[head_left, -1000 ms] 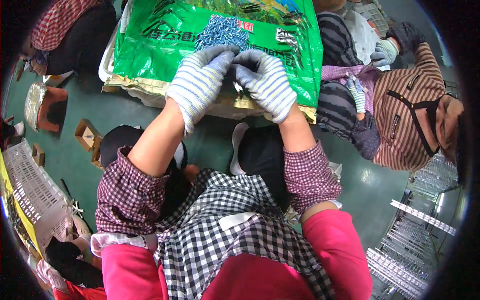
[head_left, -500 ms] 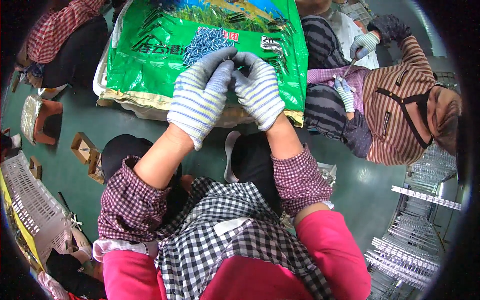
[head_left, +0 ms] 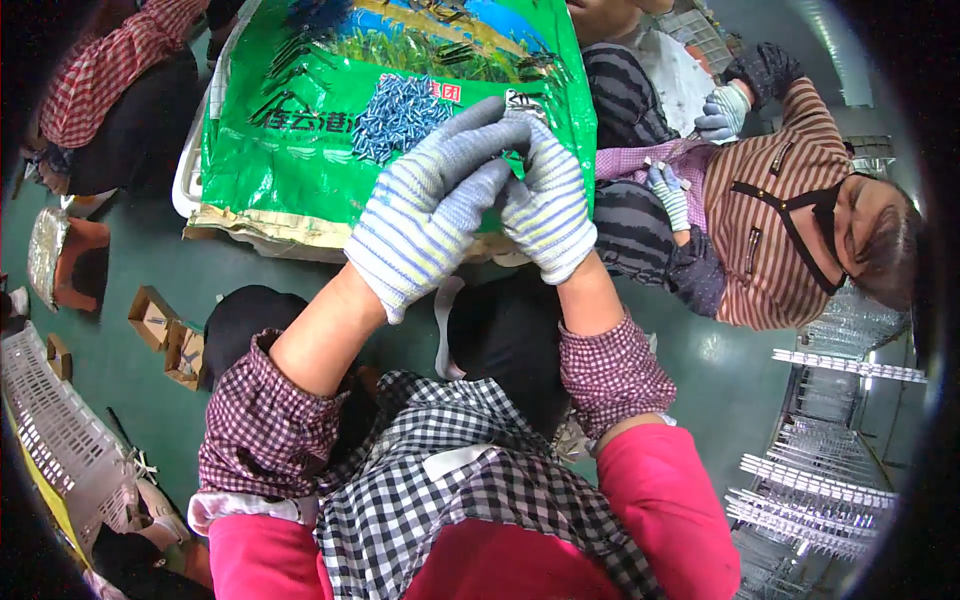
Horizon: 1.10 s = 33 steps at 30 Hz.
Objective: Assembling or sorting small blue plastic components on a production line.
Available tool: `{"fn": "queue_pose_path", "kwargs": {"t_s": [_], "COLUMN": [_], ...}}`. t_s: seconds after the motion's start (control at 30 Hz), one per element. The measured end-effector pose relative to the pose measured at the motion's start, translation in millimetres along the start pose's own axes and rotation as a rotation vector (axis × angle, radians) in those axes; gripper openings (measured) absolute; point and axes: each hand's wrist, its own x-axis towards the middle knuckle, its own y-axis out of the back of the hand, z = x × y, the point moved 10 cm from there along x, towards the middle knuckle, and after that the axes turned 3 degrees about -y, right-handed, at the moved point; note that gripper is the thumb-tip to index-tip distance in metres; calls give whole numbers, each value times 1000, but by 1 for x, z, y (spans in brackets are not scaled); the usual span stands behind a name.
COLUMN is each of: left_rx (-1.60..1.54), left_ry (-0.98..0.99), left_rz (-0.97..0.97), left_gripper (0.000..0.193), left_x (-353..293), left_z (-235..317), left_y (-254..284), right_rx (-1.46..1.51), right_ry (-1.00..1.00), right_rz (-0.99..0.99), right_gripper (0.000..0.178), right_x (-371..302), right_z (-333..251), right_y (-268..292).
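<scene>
My left hand (head_left: 430,205) and my right hand (head_left: 545,195) wear white gloves with blue and yellow stripes and grey fingers. They meet at the fingertips over the near part of a green plastic sack (head_left: 250,175). Both hands are closed, thumbs and fingers bent inward; whatever they pinch is hidden or too small to name. Just left of the fingertips a heap of small blue metal screws (head_left: 400,118) lies on the sack. Thin black pieces (head_left: 290,80) lie in groups on the sack, left of and beyond the heap.
The sack covers a white plastic container (head_left: 187,165). At the right sits a co-worker in a striped top (head_left: 770,230), gloved hands at their lap. A low stool (head_left: 75,255), small cardboard boxes (head_left: 165,330) and a white perforated crate (head_left: 60,430) stand at the left. Metal racks (head_left: 820,480) fill the lower right.
Both my hands have shifted right and slightly nearer, still joined at the fingertips. The view has shifted a little. The co-worker's far hand has turned, and the thin tool no longer shows.
</scene>
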Motion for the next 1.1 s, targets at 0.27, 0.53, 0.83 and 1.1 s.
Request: {"fn": "queue_pose_path", "kwargs": {"t_s": [0.27,0.53,0.83,1.1], "left_rx": [-90,-356,-278,-242], "left_ry": [-15,137,219,292], "left_rz": [-23,185,247,272], "left_gripper": [46,59,48,39], "left_x": [15,26,21,15], "left_z": [12,-3,-8,-9], "left_y": [0,12,17,23], "right_rx": [227,725,535,-666], "right_ry": [-51,-278,-213,-321], "right_rz": [-8,-39,-63,-221], "right_gripper": [19,17,14,28], "right_x": [18,29,39,153], "right_z": [-8,28,48,202], "right_y": [11,10,23,78]}}
